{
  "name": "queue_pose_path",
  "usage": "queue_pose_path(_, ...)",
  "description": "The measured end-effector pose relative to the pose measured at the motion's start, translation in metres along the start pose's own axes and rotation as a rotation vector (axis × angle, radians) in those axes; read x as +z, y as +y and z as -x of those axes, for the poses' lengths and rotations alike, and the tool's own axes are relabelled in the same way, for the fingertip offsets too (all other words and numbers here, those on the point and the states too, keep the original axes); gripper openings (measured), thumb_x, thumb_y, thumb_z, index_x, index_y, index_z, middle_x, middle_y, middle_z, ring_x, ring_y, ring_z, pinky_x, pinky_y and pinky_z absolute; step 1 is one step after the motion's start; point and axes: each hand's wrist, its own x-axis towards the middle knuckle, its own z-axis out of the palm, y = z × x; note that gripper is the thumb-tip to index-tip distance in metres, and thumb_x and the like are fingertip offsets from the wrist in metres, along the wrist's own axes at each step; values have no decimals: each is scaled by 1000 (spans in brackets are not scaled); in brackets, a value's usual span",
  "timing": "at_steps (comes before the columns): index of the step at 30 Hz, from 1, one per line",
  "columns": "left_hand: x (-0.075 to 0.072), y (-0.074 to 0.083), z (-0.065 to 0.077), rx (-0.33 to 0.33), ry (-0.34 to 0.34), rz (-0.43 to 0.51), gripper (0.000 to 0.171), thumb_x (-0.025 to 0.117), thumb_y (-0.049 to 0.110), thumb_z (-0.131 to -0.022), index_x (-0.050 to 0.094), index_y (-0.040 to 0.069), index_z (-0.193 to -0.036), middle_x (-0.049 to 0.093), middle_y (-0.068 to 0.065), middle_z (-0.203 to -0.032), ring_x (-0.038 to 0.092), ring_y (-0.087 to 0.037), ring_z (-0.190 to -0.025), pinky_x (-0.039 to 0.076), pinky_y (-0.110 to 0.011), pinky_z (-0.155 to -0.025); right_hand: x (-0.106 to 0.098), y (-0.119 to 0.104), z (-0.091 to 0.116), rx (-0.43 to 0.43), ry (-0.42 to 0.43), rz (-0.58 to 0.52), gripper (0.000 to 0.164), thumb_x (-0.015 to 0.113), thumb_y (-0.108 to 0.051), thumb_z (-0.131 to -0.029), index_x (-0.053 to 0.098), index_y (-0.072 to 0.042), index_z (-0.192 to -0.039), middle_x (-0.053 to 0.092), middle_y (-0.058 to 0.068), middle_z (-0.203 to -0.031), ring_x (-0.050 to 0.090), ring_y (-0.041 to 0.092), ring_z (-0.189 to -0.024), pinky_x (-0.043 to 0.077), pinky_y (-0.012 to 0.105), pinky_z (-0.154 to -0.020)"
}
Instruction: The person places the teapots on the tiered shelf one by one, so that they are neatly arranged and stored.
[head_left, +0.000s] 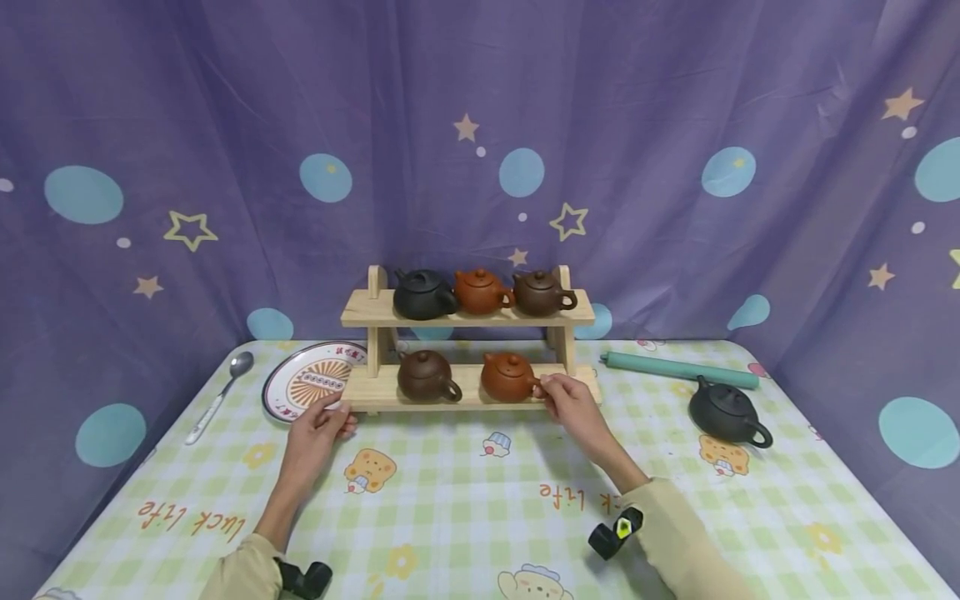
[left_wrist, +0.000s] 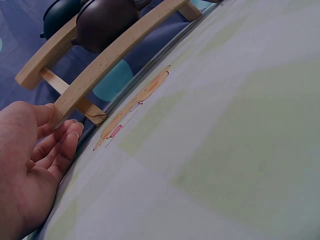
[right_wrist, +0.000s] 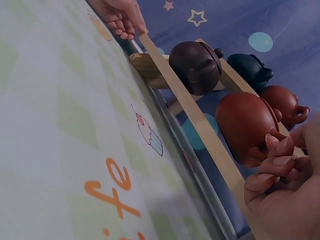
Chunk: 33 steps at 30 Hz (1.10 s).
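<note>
A two-tier wooden rack (head_left: 468, 402) stands at the back of the table. My left hand (head_left: 313, 433) pinches the left front corner of its lower shelf, thumb on top and fingers beneath, as the left wrist view shows. On the lower shelf's right part, a reddish-brown teapot (head_left: 507, 379) has its handle pinched by my right hand (head_left: 573, 408). Left of it on the same shelf sits a dark brown teapot (head_left: 424, 377). The upper shelf bears a black teapot (head_left: 422, 296), another reddish-brown teapot (head_left: 478, 293) and another dark brown teapot (head_left: 538, 295).
Behind my left hand lies a patterned plate (head_left: 285, 387), partly hidden by the rack, with a spoon (head_left: 217, 402) farther left. To the right are a green rolled-up cylinder (head_left: 678, 369) and a second black teapot (head_left: 726, 412). A purple curtain (head_left: 435, 83) hangs behind the table.
</note>
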Motion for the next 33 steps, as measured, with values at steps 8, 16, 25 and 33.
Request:
queue_pose_path(8, 0, -1, -1, 14, -1, 5, 47, 56, 22, -110, 48, -3, -149, 70, -19, -108, 68, -5, -81, 60, -19, -79, 10, 1, -2, 1, 0, -10, 33, 48, -14, -110, 65, 9, -93, 45, 1, -64, 36, 9, -56, 28, 20, -51)
queue_pose_path(16, 0, -2, -1, 7, -2, 0, 47, 56, 22, -110, 47, -3, -149, 69, -21, -110, 68, -6, -82, 60, -18, -79, 21, 1, -4, -6, -7, -39, 32, 49, -12, -110, 64, 11, -94, 46, 1, -63, 37, 9, -56, 29, 20, -51)
queue_pose_path(25, 1, -3, -2, 16, 8, 11, 45, 56, 21, -109, 50, -2, -147, 70, -20, -107, 68, -5, -80, 60, -19, -77, 28, 2, -4, -9, -2, -16, 33, 49, -14, -110, 64, 11, -94, 46, 1, -65, 39, 12, -58, 32, 21, -52)
queue_pose_path(33, 0, -2, -1, 7, 4, -1, 48, 56, 23, -109, 48, -3, -149, 71, -16, -105, 67, -5, -81, 60, -18, -77, 31, 3, -5, -20, 8, 2, 32, 48, -11, -110, 65, 9, -92, 47, 0, -63, 39, 10, -56, 31, 20, -52)
